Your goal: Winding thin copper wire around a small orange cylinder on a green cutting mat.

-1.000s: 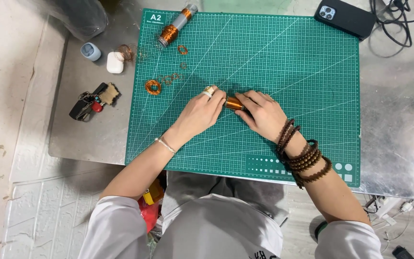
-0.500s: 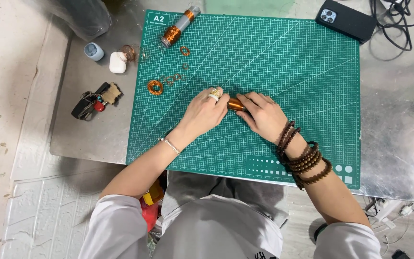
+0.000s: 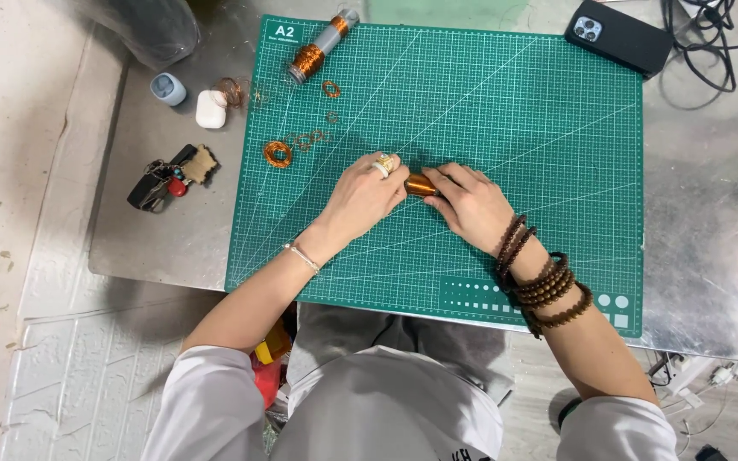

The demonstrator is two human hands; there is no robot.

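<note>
My left hand [image 3: 366, 195] and my right hand [image 3: 470, 203] meet over the middle of a green cutting mat [image 3: 514, 119]. Between their fingertips lies a short cylinder wound with copper wire [image 3: 421, 184], gripped from both sides. A ring sits on a finger of the left hand and a thin bracelet on its wrist. Dark bead bracelets wrap the right wrist. A larger spool of copper wire [image 3: 313, 49] lies at the mat's top left. Several small copper wire coils [image 3: 278, 154] are scattered on the mat's left part.
The mat lies on a metal table [image 3: 702, 239]. A black phone [image 3: 617, 37] and black cables [image 3: 704, 43] are at the top right. A white earbud case [image 3: 210, 109], a small blue-grey cap [image 3: 168, 88] and a key bunch [image 3: 164, 180] sit left of the mat.
Both hands stay together on the copper-wound cylinder; the fingers have shifted slightly around it. Nothing else has moved.
</note>
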